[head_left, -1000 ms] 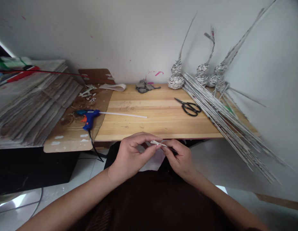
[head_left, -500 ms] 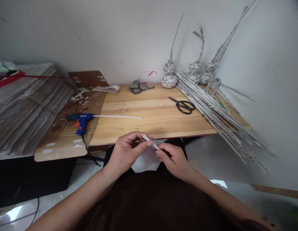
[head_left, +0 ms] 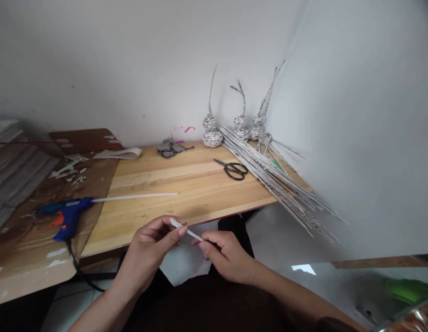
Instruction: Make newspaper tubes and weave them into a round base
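Note:
A thin white strip, perhaps rolled paper (head_left: 194, 235), runs between my two hands in front of the table edge. My left hand (head_left: 153, 242) pinches it near its upper end between thumb and fingertips. At the lower end, my right hand (head_left: 225, 253) is closed around it, and the rest of that end is hidden by the fingers. Beyond my hands, black-handled scissors (head_left: 234, 169) lie on the wooden table (head_left: 155, 177). A blue glue gun (head_left: 70, 216) with a long white glue stick (head_left: 138, 197) rests to the left.
Several woven paper gourd shapes (head_left: 212, 137) stand by the wall. A bundle of rolled newspaper sticks (head_left: 269, 173) overhangs the table's right edge. A grey rag (head_left: 170, 148) and a curled pale strip (head_left: 122, 153) lie at the back. Stacked paper (head_left: 16, 175) stands far left.
The view has turned rightward, so the table things sit further left. My hands still hold the strip; slightly more of it shows between them.

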Demonstrator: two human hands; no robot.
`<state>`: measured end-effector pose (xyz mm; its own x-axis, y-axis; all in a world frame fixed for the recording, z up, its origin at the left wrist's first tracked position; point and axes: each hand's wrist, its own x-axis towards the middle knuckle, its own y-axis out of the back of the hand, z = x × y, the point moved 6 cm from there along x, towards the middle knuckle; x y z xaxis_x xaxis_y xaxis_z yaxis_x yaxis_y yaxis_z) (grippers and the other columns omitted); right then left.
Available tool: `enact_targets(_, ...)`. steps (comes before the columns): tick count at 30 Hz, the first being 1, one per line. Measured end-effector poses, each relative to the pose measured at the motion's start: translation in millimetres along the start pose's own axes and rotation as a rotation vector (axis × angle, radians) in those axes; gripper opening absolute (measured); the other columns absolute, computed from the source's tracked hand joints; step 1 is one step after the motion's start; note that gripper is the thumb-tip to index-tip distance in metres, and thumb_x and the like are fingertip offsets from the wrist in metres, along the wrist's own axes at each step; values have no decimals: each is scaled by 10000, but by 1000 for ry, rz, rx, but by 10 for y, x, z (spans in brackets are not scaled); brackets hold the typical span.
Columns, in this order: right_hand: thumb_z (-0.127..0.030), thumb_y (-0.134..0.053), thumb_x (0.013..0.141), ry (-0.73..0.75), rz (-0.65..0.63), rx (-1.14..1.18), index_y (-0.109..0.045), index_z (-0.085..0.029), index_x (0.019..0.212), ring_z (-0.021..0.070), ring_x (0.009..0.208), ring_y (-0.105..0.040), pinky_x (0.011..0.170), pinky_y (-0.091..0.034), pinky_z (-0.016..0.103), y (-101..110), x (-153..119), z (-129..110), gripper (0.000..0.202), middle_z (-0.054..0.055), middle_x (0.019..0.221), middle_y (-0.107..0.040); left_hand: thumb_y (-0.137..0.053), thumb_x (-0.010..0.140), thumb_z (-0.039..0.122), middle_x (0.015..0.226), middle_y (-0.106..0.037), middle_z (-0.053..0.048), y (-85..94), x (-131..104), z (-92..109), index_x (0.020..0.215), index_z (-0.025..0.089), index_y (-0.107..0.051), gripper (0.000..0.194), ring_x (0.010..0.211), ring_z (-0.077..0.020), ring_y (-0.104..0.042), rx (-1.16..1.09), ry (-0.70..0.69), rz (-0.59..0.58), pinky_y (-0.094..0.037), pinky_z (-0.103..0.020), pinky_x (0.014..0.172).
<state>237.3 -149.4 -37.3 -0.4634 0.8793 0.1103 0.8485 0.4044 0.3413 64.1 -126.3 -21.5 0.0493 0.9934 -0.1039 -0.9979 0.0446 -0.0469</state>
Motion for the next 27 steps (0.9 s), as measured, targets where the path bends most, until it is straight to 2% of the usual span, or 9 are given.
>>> enact_targets(3,-389,-406,1014,-42,-27,63,-685,-171,982,108,625,-503,615,-413,230,-20,-6,49,355,-10,696,-562,-819,719,332,829,-667,-27,-11,16,-22,766,189,-726,177,676,-118,-537,-30,19,-5,-464,-218,607)
enact_targets(8,-408,-409,1014,-65,-23,64,-689,-171,1000,110,626,-508,627,-419,237,-2,-10,94,367,-10,695,-568,-818,725,329,754,-635,-9,30,74,-5,737,176,-705,191,665,-109,-538,-83,28,16,-457,-205,604)
enact_targets(15,-405,-420,1009,-133,31,-45,-697,-194,1028,134,675,-546,653,-417,251,153,-75,229,349,-5,707,-571,-840,702,312,691,-607,4,311,253,115,711,156,-681,223,650,-89,-540,-247,7,153,-446,-179,595)
enact_targets(19,-430,-442,998,-207,12,-134,-693,-195,994,139,676,-546,646,-417,249,291,-161,322,344,-4,713,-575,-867,658,317,685,-598,12,505,371,141,722,156,-679,256,643,-87,-549,-336,-15,230,-427,-165,543)
enact_targets(22,-445,-445,994,-230,0,-242,-685,-202,953,146,677,-562,638,-424,249,480,-245,320,345,3,729,-601,-878,643,331,697,-602,18,693,420,140,743,162,-681,278,643,-82,-557,-368,-40,288,-426,-155,532)
enact_targets(24,-458,-446,988,-225,21,-318,-689,-214,963,154,677,-579,634,-435,251,681,-296,267,345,8,734,-626,-876,644,364,743,-635,5,826,421,125,815,168,-706,311,666,-88,-578,-344,-39,326,-444,-157,548)
enact_targets(26,-484,-462,972,-218,120,-418,-697,-229,1016,166,679,-598,643,-449,261,981,-334,169,350,15,751,-657,-859,659,420,803,-676,-21,945,402,104,920,169,-728,384,701,-103,-604,-265,-30,345,-466,-163,568)
enact_targets(27,-503,-469,961,-226,214,-482,-702,-232,1032,173,668,-602,635,-450,266,1174,-352,108,365,15,726,-655,-847,668,447,830,-689,-29,1005,386,93,962,173,-731,418,717,-108,-613,-219,-32,359,-472,-163,575)
